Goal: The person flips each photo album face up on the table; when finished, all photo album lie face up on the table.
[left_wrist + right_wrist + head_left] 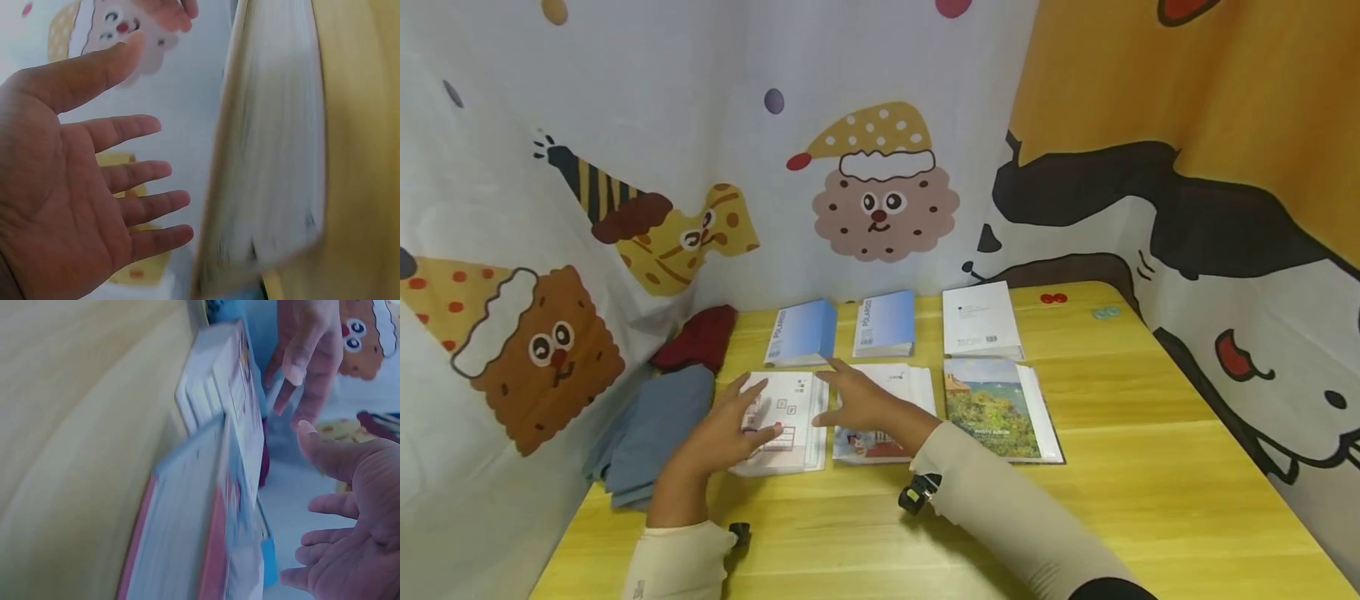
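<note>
My left hand (722,429), fingers spread, hovers over the left side of a white album (801,392) with small printed squares, in the front row. In the left wrist view its palm shows with nothing in it, and an album's page edges (275,156) stand close by. My right hand (861,400) reaches over a second front album (917,387) with a red-and-blue picture at its lower edge, its fingers pointing toward the white album. The right wrist view shows the right hand (356,531) loosely spread above the albums, facing the left hand (309,356).
A landscape-cover photo album (992,408) lies front right. Behind are two blue Polaroid albums (805,333) and a white-backed album (981,321). Folded grey-blue cloth (662,425) and a dark red cloth (703,337) lie left. Small red (1054,298) and teal (1105,313) items sit far right.
</note>
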Motion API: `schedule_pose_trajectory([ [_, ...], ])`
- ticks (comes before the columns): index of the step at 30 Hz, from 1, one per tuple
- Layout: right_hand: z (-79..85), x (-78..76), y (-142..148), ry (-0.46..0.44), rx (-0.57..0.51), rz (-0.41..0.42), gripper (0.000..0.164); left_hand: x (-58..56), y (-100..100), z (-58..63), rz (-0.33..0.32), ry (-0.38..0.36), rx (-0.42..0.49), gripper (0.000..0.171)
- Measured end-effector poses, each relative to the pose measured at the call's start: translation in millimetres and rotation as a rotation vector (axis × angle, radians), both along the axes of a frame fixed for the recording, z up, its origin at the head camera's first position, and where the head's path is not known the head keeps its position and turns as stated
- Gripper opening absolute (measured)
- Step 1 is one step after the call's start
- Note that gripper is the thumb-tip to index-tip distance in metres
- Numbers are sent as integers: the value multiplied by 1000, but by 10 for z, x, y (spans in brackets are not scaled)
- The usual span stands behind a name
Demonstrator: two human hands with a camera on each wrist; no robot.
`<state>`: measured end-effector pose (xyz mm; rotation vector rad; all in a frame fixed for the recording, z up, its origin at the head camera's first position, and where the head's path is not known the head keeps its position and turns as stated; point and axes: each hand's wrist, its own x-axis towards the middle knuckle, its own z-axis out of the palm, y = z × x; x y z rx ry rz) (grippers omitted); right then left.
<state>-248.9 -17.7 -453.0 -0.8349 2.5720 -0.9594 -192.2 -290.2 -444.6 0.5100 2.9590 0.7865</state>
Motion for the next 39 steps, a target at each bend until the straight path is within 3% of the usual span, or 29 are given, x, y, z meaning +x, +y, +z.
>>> schedule_pose_trajectory([
  [5, -29, -91, 239, -4, -26, -53, 86, -144, 303, 61, -40, -17, -42, 86],
  [15, 4, -228, 836, 30, -23, -136, 87, -418, 923, 162, -116, -82, -33, 89],
  [23, 43, -272, 1420, 43, -27, -197, 84, -565, 1462, 223, -174, -151, 14, 91],
  [29, 8, -320, 1895, 87, 6, -266, 81, -698, 1837, 234, -232, -158, 1, 91],
  [39, 2, -423, 2546, 96, 24, -370, 83, -828, 2479, 287, -264, -241, -2, 89],
])
